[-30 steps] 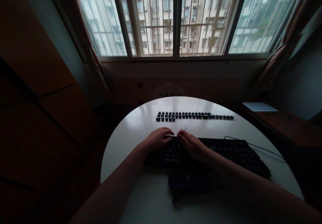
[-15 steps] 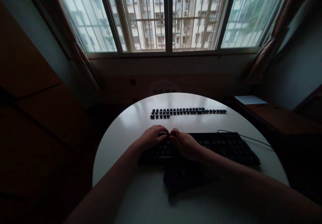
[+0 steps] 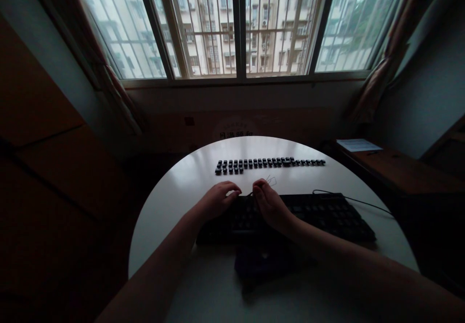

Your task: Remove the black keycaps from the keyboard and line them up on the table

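A black keyboard (image 3: 327, 214) lies across the white round table, partly hidden under my forearms. My left hand (image 3: 218, 199) rests at its back left edge, fingers curved and a small gap between thumb and forefinger; nothing shows in it. My right hand (image 3: 271, 204) is closed around a wire keycap puller (image 3: 271, 181), whose thin wire loops stick out beyond the fingers. A small dark piece shows between the hands, too dim to name. Behind the keyboard stand black keycaps (image 3: 254, 163) in rows, several of them.
A dark purplish object (image 3: 254, 265) lies in front of the keyboard on the white table (image 3: 163, 245). The keyboard's cable (image 3: 363, 201) runs off the right edge. To the right, a paper sheet (image 3: 358, 145) lies on a brown wooden surface (image 3: 403, 168). A barred window is ahead.
My hands have moved apart: the right one has shifted slightly right and turned, showing more of the puller's wire. My left hand stays near the keyboard's back edge. The view has tilted slightly.
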The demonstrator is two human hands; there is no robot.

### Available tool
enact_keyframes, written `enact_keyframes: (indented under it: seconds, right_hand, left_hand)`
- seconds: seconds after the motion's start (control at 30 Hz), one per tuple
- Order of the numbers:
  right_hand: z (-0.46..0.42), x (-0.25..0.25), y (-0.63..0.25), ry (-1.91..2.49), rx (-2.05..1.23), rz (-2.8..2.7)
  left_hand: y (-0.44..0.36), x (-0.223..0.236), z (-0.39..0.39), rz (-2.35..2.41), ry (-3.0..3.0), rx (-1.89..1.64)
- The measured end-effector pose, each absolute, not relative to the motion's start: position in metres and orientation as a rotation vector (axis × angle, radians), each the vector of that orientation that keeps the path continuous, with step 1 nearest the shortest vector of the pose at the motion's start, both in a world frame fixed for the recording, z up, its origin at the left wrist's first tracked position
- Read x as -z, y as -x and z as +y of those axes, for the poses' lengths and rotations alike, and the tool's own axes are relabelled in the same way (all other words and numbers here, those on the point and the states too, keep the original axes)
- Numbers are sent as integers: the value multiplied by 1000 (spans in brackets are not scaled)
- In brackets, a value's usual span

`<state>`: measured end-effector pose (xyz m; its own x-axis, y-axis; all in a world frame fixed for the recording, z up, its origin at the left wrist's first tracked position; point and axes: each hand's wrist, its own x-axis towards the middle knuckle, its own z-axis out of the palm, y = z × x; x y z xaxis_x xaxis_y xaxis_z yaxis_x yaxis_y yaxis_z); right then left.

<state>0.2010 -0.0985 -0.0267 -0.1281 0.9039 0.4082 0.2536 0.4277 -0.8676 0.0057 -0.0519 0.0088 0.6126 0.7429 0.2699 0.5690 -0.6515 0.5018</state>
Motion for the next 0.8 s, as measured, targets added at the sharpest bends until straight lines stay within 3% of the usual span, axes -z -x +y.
enact_keyframes:
  seconds: [0.63,0.8]
  right_hand:
    - [-126,-5,-201,965,-169,-2164]
    - [-125,-11,-206,986,-276,-2090]
  left_hand:
    - [-16,-24,-66,835,-2182,-567]
    - [-13,-21,-61,899,-2176,-617]
